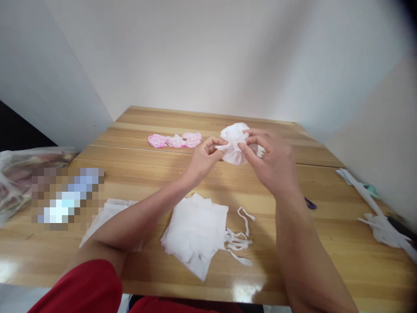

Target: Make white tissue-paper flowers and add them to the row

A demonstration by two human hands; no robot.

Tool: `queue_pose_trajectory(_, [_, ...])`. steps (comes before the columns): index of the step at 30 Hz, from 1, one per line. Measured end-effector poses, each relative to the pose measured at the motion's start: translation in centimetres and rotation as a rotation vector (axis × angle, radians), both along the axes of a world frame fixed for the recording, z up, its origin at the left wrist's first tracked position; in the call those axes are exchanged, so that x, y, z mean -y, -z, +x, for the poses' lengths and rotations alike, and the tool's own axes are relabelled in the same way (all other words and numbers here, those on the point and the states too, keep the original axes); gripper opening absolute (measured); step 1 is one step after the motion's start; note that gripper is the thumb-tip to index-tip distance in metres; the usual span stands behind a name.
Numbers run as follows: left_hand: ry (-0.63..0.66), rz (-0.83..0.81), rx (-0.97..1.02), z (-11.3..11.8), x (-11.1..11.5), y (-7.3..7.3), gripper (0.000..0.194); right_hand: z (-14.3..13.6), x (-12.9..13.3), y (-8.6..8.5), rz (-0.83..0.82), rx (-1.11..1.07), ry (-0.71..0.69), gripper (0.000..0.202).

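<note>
Head view: my left hand (203, 158) pinches one side of a white ruffled bundle (235, 153), and my right hand (272, 158) grasps its other side, holding it above the table (146, 169) toward the far edge. Left of it, a row of pink-and-white ruffled pieces (176, 141) lies near that edge. Closer to me, a stack of white sheets (198, 228) lies near the near edge's middle, with loose white strips (241, 261) at its right. My left forearm partly hides more white sheets (107, 215), toward the near left corner.

Loose red left sleeve (81, 287), red cloth (169, 305) at the lap, bare forearms (146, 213).
</note>
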State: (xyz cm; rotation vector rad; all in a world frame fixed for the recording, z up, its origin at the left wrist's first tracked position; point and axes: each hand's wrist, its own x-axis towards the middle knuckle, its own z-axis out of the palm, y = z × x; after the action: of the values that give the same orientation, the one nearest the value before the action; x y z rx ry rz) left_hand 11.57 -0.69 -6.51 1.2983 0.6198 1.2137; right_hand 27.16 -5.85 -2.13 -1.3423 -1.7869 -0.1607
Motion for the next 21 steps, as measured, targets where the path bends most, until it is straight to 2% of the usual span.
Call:
queue_pose_trajectory(4, [0.047,0.006,-0.008,0.0,0.1,0.1,0.028,-0.2,0.1,0.2,-0.018,0.036,-0.046,0.008])
queue_pose_trajectory(10, [0.052,-0.048,0.085,-0.1,-0.4,0.7,0.027,-0.4,0.4,-0.1,-0.049,0.045,-0.130,0.012])
queue_pose_trajectory(14, [0.055,-0.058,0.127,-0.2,-0.6,0.8,0.029,-0.2,0.6,-0.6,0.002,-0.012,-0.090,0.011])
queue_pose_trajectory(21, [-0.027,0.036,0.081,-0.1,-0.3,0.3,0.024,0.6,0.9,-1.3,0.087,-0.103,-0.035,0.013])
